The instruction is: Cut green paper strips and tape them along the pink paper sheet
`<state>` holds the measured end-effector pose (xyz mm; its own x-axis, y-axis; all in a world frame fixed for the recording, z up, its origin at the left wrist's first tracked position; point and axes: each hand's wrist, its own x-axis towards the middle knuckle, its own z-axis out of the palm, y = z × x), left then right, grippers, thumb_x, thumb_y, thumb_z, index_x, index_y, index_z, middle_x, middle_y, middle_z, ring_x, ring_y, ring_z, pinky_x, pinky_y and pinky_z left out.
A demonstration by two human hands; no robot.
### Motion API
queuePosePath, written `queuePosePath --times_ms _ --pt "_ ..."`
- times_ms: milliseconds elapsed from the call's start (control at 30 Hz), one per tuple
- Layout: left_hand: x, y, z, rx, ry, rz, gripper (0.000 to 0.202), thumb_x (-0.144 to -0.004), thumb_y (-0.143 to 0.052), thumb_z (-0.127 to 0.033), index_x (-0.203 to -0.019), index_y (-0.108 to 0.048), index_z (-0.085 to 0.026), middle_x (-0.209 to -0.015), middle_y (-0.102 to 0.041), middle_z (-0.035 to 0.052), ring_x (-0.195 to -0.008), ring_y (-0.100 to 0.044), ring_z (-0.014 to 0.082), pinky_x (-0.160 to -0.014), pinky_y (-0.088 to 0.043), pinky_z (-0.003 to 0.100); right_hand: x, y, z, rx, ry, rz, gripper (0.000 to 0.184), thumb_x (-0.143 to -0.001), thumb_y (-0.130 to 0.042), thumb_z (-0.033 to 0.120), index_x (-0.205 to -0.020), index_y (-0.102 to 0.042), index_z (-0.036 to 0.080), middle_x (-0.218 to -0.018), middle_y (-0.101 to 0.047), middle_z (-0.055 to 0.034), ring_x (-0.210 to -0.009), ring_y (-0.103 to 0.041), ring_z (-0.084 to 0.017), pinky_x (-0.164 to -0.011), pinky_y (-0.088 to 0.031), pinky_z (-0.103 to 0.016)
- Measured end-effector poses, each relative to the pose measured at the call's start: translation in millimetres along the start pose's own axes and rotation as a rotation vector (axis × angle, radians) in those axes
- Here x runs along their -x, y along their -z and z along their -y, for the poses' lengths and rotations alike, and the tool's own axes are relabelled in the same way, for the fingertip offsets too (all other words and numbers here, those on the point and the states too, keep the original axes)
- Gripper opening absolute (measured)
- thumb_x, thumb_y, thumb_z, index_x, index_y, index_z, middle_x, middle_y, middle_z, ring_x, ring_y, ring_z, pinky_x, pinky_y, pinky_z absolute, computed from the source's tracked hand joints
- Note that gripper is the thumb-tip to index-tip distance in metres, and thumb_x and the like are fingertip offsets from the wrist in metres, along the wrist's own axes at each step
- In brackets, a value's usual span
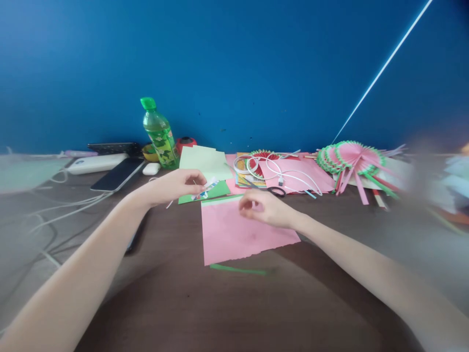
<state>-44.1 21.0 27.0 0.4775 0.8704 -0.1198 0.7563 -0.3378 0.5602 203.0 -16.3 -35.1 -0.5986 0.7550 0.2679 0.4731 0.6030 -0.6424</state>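
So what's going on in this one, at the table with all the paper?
A person is at a brown table strewn with craft paper. The left hand pinches a small white-and-blue item, too blurred to identify, over a green sheet. The right hand, fingers curled, is over a pink sheet lying flat. Scissors, a white cable and pink-and-green paper fans lie beyond.
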Motion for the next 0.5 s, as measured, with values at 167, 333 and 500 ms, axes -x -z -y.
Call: queuePosePath --times_ms 167,333,500 --pt "-1.8 -8.6 -2.6 0.06 0.009 -0.025 0.022 -0.073 -0.052 -0.04 -0.082 -0.054 -0.02 -0.072 -0.062 -0.0018 -0.061 -0.055 0.012 -0.047 -0.035 0.02 13.9 -20.8 30.5 0.083 0.19 0.386 0.041 -0.064 -0.07 0.046 -0.086 -0.053 0.017 -0.081 -0.054 -0.0018 -0.076 -0.048 -0.015 -0.065 -0.037 -0.025" --pt "-2.9 -11.9 -4.1 0.141 -0.006 -0.039 0.017 -0.075 -0.05 -0.034 -0.083 -0.049 -0.019 -0.071 -0.064 -0.0004 -0.062 -0.057 0.0123 -0.049 -0.038 0.021 23.7 -35.9 42.8 0.171 0.26 0.522 0.021 -0.078 -0.062 0.035 -0.079 -0.051 0.018 -0.078 -0.054 -0.0015 -0.075 -0.048 -0.015 -0.067 -0.035 -0.026" --pt "0.6 -11.0 -10.1 0.117 0.07 -0.068 0.015 -0.074 -0.048 -0.031 -0.085 -0.048 -0.02 -0.06 -0.06 -0.0035 -0.042 -0.045 0.0089 -0.038 -0.027 0.021 20.8 -29.0 41.2 0.017 0.157 0.561 0.012 -0.079 -0.059 0.018 -0.072 -0.049 0.017 -0.076 -0.053 -0.0006 -0.076 -0.048 -0.013 -0.067 -0.036 -0.022"
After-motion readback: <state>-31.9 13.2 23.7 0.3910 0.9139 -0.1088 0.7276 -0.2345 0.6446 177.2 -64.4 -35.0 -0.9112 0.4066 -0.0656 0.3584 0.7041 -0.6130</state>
